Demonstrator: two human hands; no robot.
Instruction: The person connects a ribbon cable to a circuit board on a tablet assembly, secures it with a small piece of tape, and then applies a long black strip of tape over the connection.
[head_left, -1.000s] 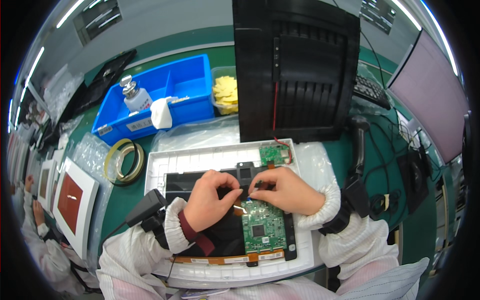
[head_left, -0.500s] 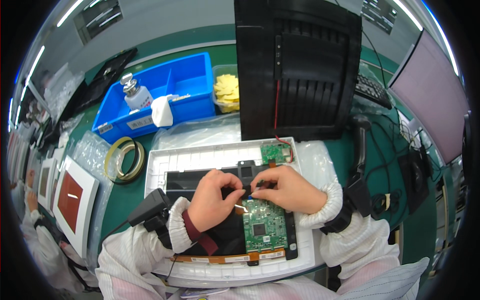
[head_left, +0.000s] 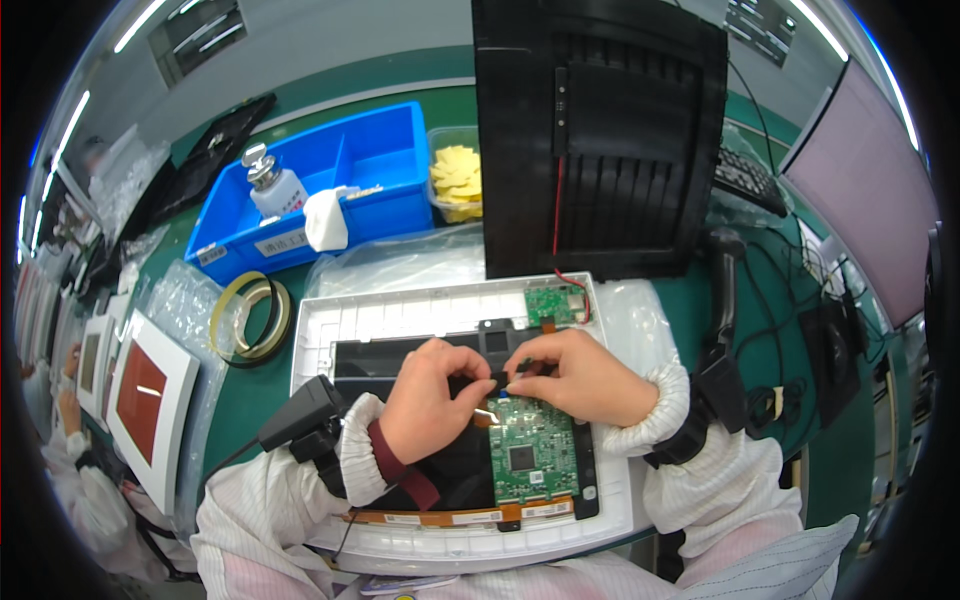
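On the white display housing at the bench's near edge lies the green circuit board. Left hand and right hand pinch a small black strip at its top edge; best pressed flat gently.

A white rectangular label sits on the front wall of the blue bin, with a smaller white one toward its left end. Clear plastic bags lie crumpled left of the white tray. At far right stands a tilted monitor with a pale pinkish screen.
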